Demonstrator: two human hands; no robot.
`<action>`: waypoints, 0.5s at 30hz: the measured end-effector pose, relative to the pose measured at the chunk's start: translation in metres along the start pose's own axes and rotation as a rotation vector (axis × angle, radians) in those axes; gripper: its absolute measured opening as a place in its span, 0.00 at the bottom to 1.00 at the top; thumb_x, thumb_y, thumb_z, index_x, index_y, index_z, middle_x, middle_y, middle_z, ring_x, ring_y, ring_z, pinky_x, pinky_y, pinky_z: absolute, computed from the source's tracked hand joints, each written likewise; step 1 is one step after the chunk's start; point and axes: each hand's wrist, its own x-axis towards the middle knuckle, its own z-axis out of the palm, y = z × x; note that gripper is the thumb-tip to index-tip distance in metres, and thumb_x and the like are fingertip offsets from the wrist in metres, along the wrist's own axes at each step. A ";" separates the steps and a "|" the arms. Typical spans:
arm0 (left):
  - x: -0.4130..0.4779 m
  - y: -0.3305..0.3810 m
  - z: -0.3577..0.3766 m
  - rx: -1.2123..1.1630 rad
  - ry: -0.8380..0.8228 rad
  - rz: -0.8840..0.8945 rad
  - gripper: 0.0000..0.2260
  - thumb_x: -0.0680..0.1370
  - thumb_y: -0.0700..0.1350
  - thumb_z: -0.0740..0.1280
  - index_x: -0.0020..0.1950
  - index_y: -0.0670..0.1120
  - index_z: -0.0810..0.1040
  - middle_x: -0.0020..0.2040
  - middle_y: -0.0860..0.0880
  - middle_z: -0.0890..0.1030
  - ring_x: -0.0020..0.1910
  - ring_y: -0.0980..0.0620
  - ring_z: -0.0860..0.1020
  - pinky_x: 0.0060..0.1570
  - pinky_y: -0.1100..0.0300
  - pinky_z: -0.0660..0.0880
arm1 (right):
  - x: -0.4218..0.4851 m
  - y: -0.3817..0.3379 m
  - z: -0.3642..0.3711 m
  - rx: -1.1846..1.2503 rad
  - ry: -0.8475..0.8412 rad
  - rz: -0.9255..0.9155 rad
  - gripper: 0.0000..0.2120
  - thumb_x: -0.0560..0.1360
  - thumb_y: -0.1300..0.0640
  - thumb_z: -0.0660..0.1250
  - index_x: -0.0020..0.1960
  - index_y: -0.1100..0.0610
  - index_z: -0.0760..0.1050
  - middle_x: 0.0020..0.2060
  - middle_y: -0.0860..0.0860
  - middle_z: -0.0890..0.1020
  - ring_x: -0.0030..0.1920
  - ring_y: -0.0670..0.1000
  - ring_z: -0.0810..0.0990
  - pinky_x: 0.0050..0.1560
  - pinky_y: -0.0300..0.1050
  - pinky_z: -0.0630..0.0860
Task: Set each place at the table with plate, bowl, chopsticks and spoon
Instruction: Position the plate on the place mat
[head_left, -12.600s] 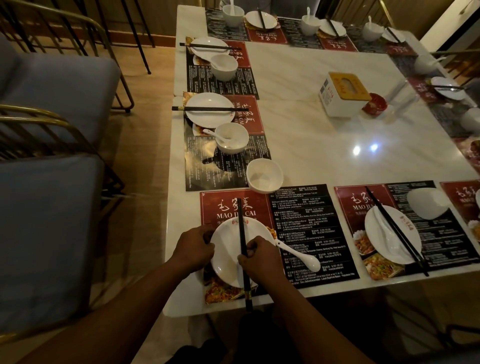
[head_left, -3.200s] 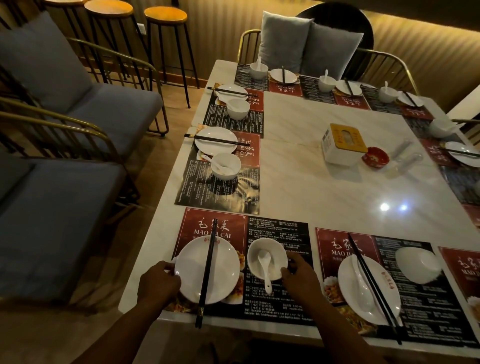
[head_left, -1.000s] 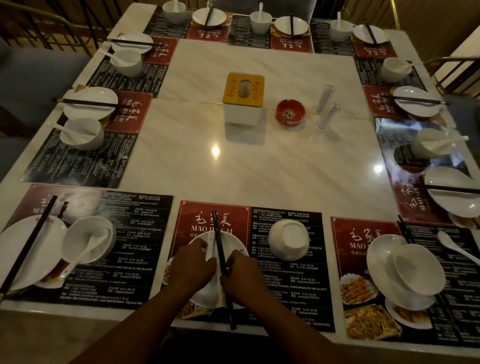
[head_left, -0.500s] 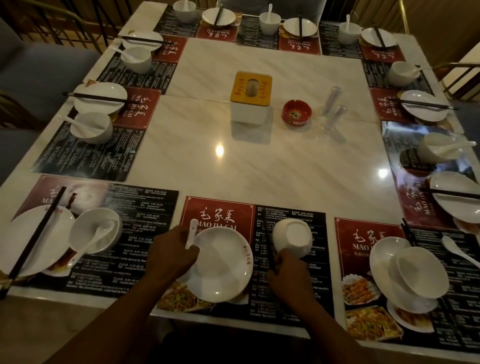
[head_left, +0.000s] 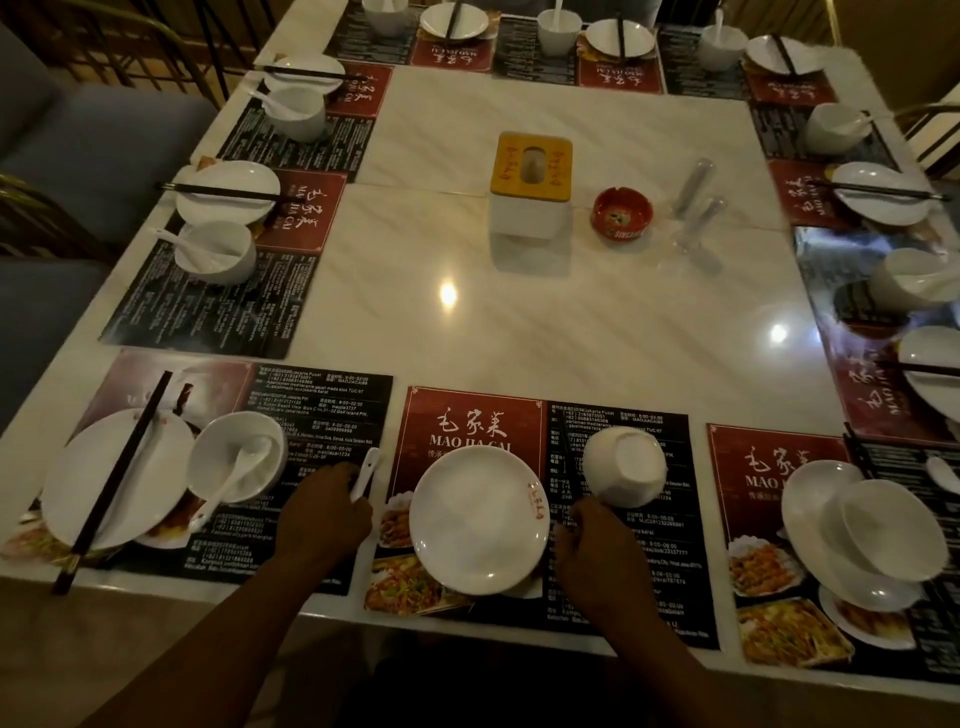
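Plate (head_left: 478, 519): white, empty, lying flat at the near edge of the table (head_left: 519, 322), between the person's two hands.
Placemat (head_left: 467, 421): red and black, printed with text and food photos; the plate sits on its red left half.
Left hand (head_left: 324, 512): just left of the plate, fingers curled round the handle of the spoon.
Spoon (head_left: 366, 475): white, gripped by the left hand, pointing away from the person, left of the plate.
Right hand (head_left: 592, 551): just right of the plate, low over the black half of the placemat, fingers curled under. It is too dark against the print to tell whether it holds anything.
Bowl (head_left: 626, 467): white, overturned and tilted with its base showing, right of the plate and a little beyond it, just past the right hand's fingers. Whether they touch cannot be told.
Left plate (head_left: 72, 488): well left of the plate, with the dark left chopsticks (head_left: 117, 475) laid across it.
Left bowl (head_left: 223, 467): upright, between the left plate and the plate, with the left spoon (head_left: 241, 465) leaning in it.
Right plate (head_left: 810, 499): well right of the plate, with the overturned right bowl (head_left: 893, 530) resting on it.
Tissue box (head_left: 530, 187): white with a yellow-brown lid, well beyond the plate at mid-table.
Ashtray (head_left: 622, 213): red, well beyond the plate, a little to the right.
Table: pale marble top, with further plates, bowls and chopsticks along the edges left of, right of and far beyond the plate.
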 end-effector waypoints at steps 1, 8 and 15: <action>0.000 0.001 0.000 0.024 0.003 0.011 0.08 0.72 0.44 0.73 0.49 0.51 0.78 0.46 0.51 0.77 0.43 0.53 0.77 0.43 0.56 0.76 | -0.003 -0.002 0.006 0.093 -0.052 0.058 0.06 0.78 0.50 0.68 0.49 0.49 0.70 0.41 0.43 0.78 0.40 0.44 0.78 0.35 0.36 0.73; 0.002 0.034 0.005 0.024 0.045 0.237 0.10 0.75 0.46 0.70 0.56 0.49 0.78 0.52 0.49 0.76 0.51 0.53 0.75 0.49 0.59 0.75 | -0.013 -0.014 0.036 0.370 -0.135 0.221 0.19 0.73 0.61 0.71 0.56 0.46 0.67 0.48 0.45 0.80 0.43 0.42 0.78 0.38 0.35 0.78; 0.019 0.067 0.009 -0.264 -0.259 0.341 0.16 0.80 0.44 0.66 0.67 0.54 0.74 0.53 0.55 0.81 0.51 0.57 0.78 0.52 0.59 0.76 | 0.002 -0.023 0.026 0.374 -0.094 0.216 0.22 0.77 0.65 0.65 0.64 0.44 0.74 0.51 0.42 0.81 0.53 0.47 0.80 0.53 0.46 0.80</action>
